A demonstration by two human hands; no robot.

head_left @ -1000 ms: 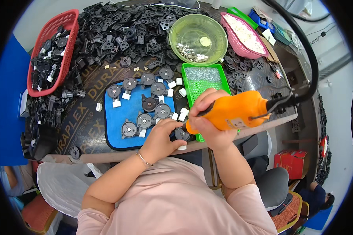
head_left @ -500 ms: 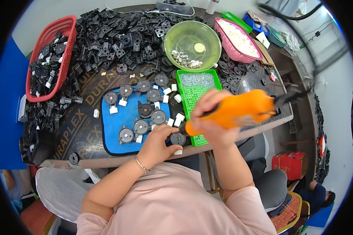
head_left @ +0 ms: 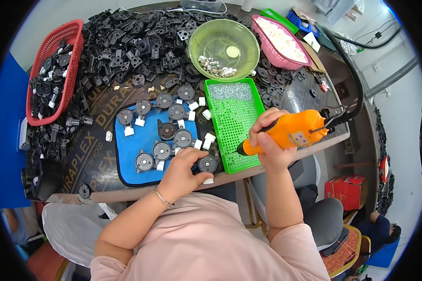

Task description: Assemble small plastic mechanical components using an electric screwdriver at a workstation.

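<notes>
My right hand (head_left: 273, 140) is wrapped round an orange electric screwdriver (head_left: 302, 129), its dark tip over the near part of a green perforated tray (head_left: 241, 161). Small silvery screws (head_left: 229, 92) fill the tray's far end. At the table's front edge, my left hand (head_left: 183, 171) grips a round black plastic part (head_left: 207, 164) between thumb and fingers; a white piece (head_left: 208, 181) shows at its near side. Beside that hand lies a blue cloth (head_left: 126, 173) bearing several similar round black parts (head_left: 162, 150) with white tabs.
A large heap of black plastic parts (head_left: 140, 42) covers the back. Around the table stand a red basket (head_left: 75, 70) of parts, an olive-green colander (head_left: 197, 37) with metal pieces and a pink basket (head_left: 262, 35) of white pieces. A black cable (head_left: 356, 79) hangs at right.
The screwdriver has moved right, away from the round part in my left hand, to over the green tray. My left hand still holds the part.
</notes>
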